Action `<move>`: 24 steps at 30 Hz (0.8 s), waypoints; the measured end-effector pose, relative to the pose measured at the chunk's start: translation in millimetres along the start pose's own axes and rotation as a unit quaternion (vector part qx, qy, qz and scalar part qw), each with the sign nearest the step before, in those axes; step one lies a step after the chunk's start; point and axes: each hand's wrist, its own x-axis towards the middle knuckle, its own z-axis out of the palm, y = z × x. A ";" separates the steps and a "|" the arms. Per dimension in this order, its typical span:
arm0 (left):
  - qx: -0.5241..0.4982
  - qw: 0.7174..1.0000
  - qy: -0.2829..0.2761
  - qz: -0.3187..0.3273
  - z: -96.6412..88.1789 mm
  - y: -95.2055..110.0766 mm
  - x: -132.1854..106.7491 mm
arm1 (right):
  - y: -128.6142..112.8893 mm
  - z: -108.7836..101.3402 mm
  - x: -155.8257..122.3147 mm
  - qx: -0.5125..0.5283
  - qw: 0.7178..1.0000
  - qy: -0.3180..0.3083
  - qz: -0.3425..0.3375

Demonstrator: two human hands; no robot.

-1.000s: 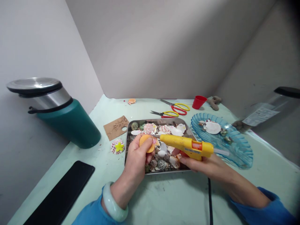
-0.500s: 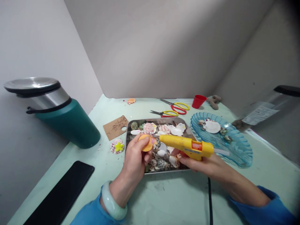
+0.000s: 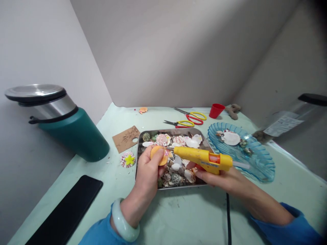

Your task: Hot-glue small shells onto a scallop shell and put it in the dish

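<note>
An orange scallop shell [image 3: 156, 154] is pinched between the thumb and fingers of my left hand [image 3: 147, 170]. At the shell's right edge shows a thin silvery wire piece [image 3: 171, 157], looped like a safety pin. My right hand [image 3: 221, 178] is wrapped round the handle of a yellow glue gun [image 3: 196, 154], with a clear glue stick [image 3: 241, 165] jutting from its back. The gun's nozzle points left, close to the wire and shell; whether it touches them I cannot tell. Both hands are over a metal tray [image 3: 137, 160] full of mixed seashells [image 3: 176, 177].
Left of the tray lie a brown card [image 3: 124, 140], a shell with a yellow star [image 3: 128, 159], a black phone-like slab [image 3: 67, 207] and a green flask [image 3: 76, 136]. Scissors [image 3: 180, 123] and a red cup [image 3: 216, 111] stand behind. A blue dish [image 3: 265, 163] is right; a black cord [image 3: 228, 217] hangs in front.
My left hand has turned the shell slightly, and the wire piece at its right edge now shows more plainly. The glue gun and my right hand have hardly moved.
</note>
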 end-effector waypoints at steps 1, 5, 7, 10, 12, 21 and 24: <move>0.005 1.000 0.000 0.002 0.1 0.1 -0.5 | -0.2 0.0 0.3 -0.001 1.000 0.001 0.001; 0.016 1.000 -0.007 0.011 1.6 1.3 -2.6 | -0.2 -0.4 0.7 0.005 1.000 0.005 0.001; 0.021 1.000 -0.009 0.017 2.3 1.8 -3.1 | -0.1 -0.7 0.2 0.008 1.000 0.005 0.000; 0.027 0.999 -0.009 0.019 2.4 1.8 -3.0 | -0.8 -0.7 -0.4 0.008 1.000 -0.007 0.004; 0.027 0.999 -0.006 0.019 2.2 1.6 -3.0 | -2.0 -0.4 -0.4 0.008 1.000 -0.014 0.011; 0.041 0.998 -0.016 0.038 0.6 -1.9 -1.9 | -5.7 -0.2 -0.6 0.015 0.999 -0.004 0.048; 0.056 0.997 -0.010 0.053 -0.5 -3.9 -1.8 | -5.2 -1.0 -1.4 0.007 0.999 -0.007 0.049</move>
